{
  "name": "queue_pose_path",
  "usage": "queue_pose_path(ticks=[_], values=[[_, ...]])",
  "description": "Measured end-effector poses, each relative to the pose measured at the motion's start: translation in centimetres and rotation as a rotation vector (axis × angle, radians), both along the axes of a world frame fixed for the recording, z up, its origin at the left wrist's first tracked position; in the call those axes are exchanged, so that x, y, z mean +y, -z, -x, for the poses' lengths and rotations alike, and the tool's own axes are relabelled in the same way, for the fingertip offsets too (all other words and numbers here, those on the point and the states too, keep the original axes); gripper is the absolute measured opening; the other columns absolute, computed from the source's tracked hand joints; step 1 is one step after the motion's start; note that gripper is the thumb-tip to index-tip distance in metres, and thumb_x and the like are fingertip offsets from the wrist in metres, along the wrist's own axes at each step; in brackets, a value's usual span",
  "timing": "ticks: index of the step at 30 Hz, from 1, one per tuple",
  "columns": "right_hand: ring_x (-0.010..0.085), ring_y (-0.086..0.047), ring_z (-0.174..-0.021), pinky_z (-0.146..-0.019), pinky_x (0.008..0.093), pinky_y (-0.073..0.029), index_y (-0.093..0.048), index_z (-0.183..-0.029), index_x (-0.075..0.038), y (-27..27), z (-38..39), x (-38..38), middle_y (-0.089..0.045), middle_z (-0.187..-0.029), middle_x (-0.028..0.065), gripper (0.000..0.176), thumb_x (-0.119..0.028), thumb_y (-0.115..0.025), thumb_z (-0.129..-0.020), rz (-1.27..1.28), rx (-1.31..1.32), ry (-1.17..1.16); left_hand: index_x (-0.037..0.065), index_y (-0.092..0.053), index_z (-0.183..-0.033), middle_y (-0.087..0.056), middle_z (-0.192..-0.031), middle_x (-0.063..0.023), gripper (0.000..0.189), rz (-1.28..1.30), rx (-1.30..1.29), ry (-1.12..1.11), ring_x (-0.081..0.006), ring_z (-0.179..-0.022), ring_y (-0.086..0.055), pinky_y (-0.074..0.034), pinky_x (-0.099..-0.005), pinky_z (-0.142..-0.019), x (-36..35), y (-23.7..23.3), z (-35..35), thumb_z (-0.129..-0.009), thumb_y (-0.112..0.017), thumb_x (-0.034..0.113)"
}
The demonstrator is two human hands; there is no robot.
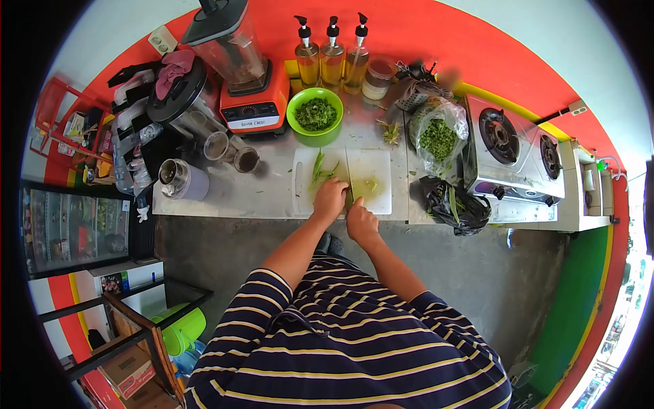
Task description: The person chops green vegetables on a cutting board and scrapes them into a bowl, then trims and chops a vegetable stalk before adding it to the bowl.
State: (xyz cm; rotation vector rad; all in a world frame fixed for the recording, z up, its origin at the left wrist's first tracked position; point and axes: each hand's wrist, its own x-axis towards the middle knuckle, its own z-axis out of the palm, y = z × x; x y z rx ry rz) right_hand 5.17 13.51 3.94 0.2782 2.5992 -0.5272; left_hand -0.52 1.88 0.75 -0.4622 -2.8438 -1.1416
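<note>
A white cutting board (375,167) lies on the steel counter. Long green leaves (319,170) lie on its left half, and a small pile of chopped greens (370,185) sits near its middle. My left hand (330,199) presses down on the near ends of the leaves. My right hand (361,221) is closed around a knife whose blade (349,184) stands upright on the board just right of the left hand. A green bowl (315,116) of chopped greens stands behind the board.
An orange blender (253,102) and three pump bottles (332,58) stand at the back. Metal cups (182,178) sit left. A clear bag of greens (439,140), a black bag (453,201) and a two-burner stove (518,157) are at the right.
</note>
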Motion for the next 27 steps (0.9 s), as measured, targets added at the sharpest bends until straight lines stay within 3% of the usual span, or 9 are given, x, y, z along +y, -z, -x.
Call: queue_pose_path(ticks=[8,10,14,16,23,25,27], values=[[0.0446,-0.068,-0.102,-0.089,0.051,-0.055,-0.042,-0.115,0.001,-1.0,0.0,-0.2,-0.069,-0.108,0.0287,0.038,-0.033,-0.053,-0.102,-0.006,0.005,0.025,0.006,-0.073,-0.093,-0.064,-0.093,-0.0102,0.015,-0.028,0.035,0.055,-0.0326,-0.095,-0.062,-0.052,-0.0434,-0.081,-1.5,0.0,-0.8,-0.083,-0.062,0.006],[0.0393,-0.07,-0.104,-0.087,0.0455,-0.057,-0.044,-0.115,0.0,-0.7,-0.4,-1.0,-0.071,-0.109,0.0246,0.026,-0.017,-0.052,-0.098,-0.053,-0.03,0.046,0.007,-0.073,-0.095,-0.064,-0.095,-0.0093,0.014,-0.068,0.005,0.039,-0.0315,-0.095,-0.062,-0.052,-0.0431,-0.082,-1.9,0.2,-0.8,-0.084,-0.064,0.009],[0.0389,-0.07,-0.105,-0.088,0.0457,-0.056,-0.044,-0.115,0.0,-0.7,1.4,-0.9,-0.07,-0.11,0.025,0.026,-0.018,-0.052,-0.098,-0.088,-0.015,0.051,0.009,-0.072,-0.098,-0.064,-0.097,-0.0088,0.015,0.008,0.091,0.121,-0.0306,-0.095,-0.063,-0.053,-0.0431,-0.08,-2.7,-0.4,-0.7,-0.085,-0.065,0.012],[0.0431,-0.068,-0.105,-0.091,0.0506,-0.054,-0.043,-0.115,0.0,-0.7,1.9,-0.6,-0.069,-0.109,0.0279,0.038,-0.034,-0.052,-0.102,-0.078,-0.014,0.073,0.009,-0.071,-0.1,-0.064,-0.094,-0.0084,0.017,0.036,0.16,0.118,-0.0309,-0.093,-0.063,-0.053,-0.0429,-0.076,-2.9,0.2,-0.8,-0.084,-0.068,0.009],[0.0423,-0.07,-0.097,-0.083,0.049,-0.056,-0.044,-0.114,0.001,1.1,-1.0,-1.5,-0.071,-0.102,0.0253,0.037,-0.033,-0.053,-0.102,-0.071,0.036,0.167,0.008,-0.07,-0.098,-0.063,-0.092,-0.0068,0.016,-0.077,0.297,0.186,-0.0294,-0.088,-0.063,-0.052,-0.0417,-0.074,-2.6,0.9,-0.3,-0.083,-0.067,0.007],[0.0378,-0.073,-0.095,-0.081,0.0456,-0.059,-0.045,-0.116,0.002,0.4,-0.6,-1.3,-0.073,-0.098,0.0214,0.03,-0.023,-0.051,-0.1,-0.086,0.109,0.076,0.008,-0.071,-0.099,-0.061,-0.091,-0.0059,0.017,-0.079,0.286,0.152,-0.0284,-0.087,-0.063,-0.053,-0.0414,-0.074,-3.0,1.0,-0.8,-0.082,-0.068,0.008],[0.0379,-0.072,-0.096,-0.081,0.0455,-0.059,-0.045,-0.115,0.002,0.1,-0.1,-0.7,-0.072,-0.098,0.0236,0.034,-0.028,-0.052,-0.1,-0.092,0.083,0.043,0.008,-0.07,-0.097,-0.061,-0.089,-0.0066,0.014,-0.093,0.267,0.149,-0.0289,-0.087,-0.062,-0.052,-0.0411,-0.073,-3.0,0.9,-1.1,-0.083,-0.068,0.007]])
